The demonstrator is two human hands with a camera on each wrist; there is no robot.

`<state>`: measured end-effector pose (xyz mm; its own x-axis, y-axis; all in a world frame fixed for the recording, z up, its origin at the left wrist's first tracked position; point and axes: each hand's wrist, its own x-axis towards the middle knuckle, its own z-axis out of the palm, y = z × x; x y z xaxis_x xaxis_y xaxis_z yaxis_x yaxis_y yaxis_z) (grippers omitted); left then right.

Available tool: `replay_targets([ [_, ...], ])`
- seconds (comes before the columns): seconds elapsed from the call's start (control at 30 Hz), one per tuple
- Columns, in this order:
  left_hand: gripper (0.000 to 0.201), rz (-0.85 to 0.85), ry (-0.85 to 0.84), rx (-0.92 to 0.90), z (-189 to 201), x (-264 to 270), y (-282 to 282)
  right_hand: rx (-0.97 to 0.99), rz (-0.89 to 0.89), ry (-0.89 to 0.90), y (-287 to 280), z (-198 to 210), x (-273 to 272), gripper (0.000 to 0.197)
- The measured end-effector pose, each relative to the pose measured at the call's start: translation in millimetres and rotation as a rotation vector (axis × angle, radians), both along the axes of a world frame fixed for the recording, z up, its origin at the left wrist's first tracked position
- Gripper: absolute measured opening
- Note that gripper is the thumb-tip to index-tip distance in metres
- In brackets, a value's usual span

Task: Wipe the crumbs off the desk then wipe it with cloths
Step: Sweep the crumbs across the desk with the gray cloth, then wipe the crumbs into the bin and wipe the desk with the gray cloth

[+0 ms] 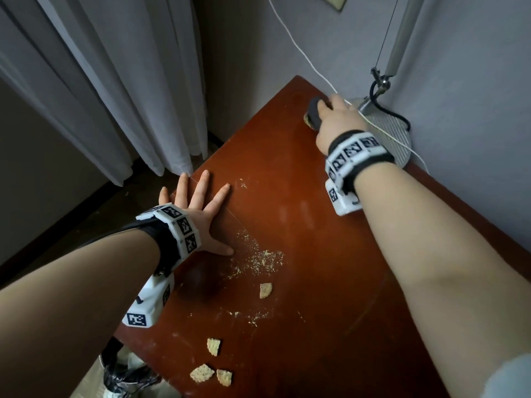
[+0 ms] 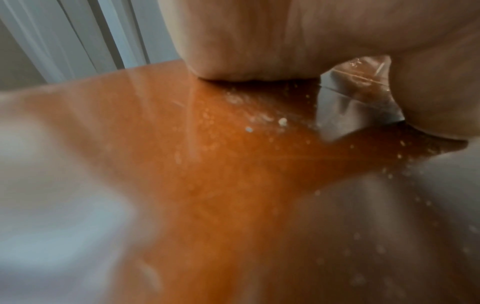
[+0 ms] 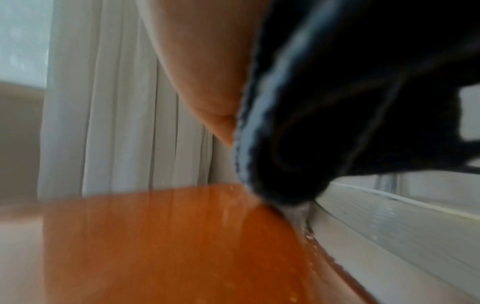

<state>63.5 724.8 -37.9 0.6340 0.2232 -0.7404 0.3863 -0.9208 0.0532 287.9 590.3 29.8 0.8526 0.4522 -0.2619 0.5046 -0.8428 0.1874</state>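
A reddish-brown desk [image 1: 301,225] carries fine crumbs [image 1: 258,259] near its middle and several cracker pieces [image 1: 214,346] toward the near edge. My left hand [image 1: 198,202] lies flat with fingers spread at the desk's left edge, beside the crumbs. My right hand [image 1: 333,116] grips a dark cloth [image 1: 314,112] at the far end, pressed on the desk against a cracker bit [image 1: 307,120]. In the right wrist view the dark cloth [image 3: 337,102] fills the upper right above the desk [image 3: 168,246]. The left wrist view shows my palm [image 2: 246,37] on the crumb-speckled desk [image 2: 207,174].
A metal desk lamp base [image 1: 388,133] with a black cord and a white cable [image 1: 301,53] sits at the far right by the wall. White curtains [image 1: 115,81] hang left of the desk. A black bag [image 1: 126,374] lies on the floor below the near left corner.
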Motion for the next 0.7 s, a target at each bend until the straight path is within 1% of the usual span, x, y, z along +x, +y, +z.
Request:
replay_targets([
  [0.07,0.125,0.007,-0.002,-0.003,0,0,0,-0.139,0.038,-0.05,16,-14,7,0.057],
  [0.1,0.125,0.011,-0.002,-0.002,-1,0,0,-0.184,0.023,-0.053,21,-19,8,0.051],
  [0.17,0.125,0.012,-0.003,-0.001,-2,1,0,-0.212,0.002,-0.009,27,-21,2,0.043],
  [0.2,0.125,0.014,-0.002,-0.002,-2,1,0,-0.191,0.016,0.018,28,-19,-2,0.039],
  [0.27,0.125,0.011,-0.004,-0.005,0,0,-1,-0.044,0.03,0.096,22,-19,-9,0.035],
  [0.33,0.124,0.015,-0.016,-0.007,1,0,-2,0.2,-0.02,0.305,8,-21,-20,0.044],
  [0.4,0.12,0.022,-0.038,-0.01,3,-1,-2,0.449,-0.135,0.582,-8,-22,-35,0.056],
  [0.43,0.117,0.025,-0.049,-0.014,5,-2,-3,0.604,-0.232,0.696,-16,-22,-41,0.056],
  [0.47,0.114,0.03,-0.056,-0.021,7,-3,-3,0.739,-0.33,0.758,-23,-21,-44,0.054],
  [0.5,0.111,0.044,-0.063,-0.03,8,-4,-4,0.82,-0.384,0.746,-30,-22,-44,0.051],
  [0.53,0.109,0.06,-0.078,-0.036,9,-4,-4,0.805,-0.389,0.652,-39,-21,-42,0.049],
  [0.57,0.108,0.071,-0.106,-0.033,11,-2,-5,0.694,-0.361,0.513,-51,-23,-38,0.046],
  [0.6,0.107,0.074,-0.148,-0.021,14,4,-7,0.528,-0.317,0.372,-64,-27,-34,0.043],
  [0.63,0.107,0.068,-0.201,-0.01,18,11,-10,0.39,-0.273,0.277,-78,-33,-32,0.041],
  [0.7,0.105,0.025,-0.318,-0.009,26,33,-20,0.247,-0.201,0.238,-98,-45,-32,0.046],
])
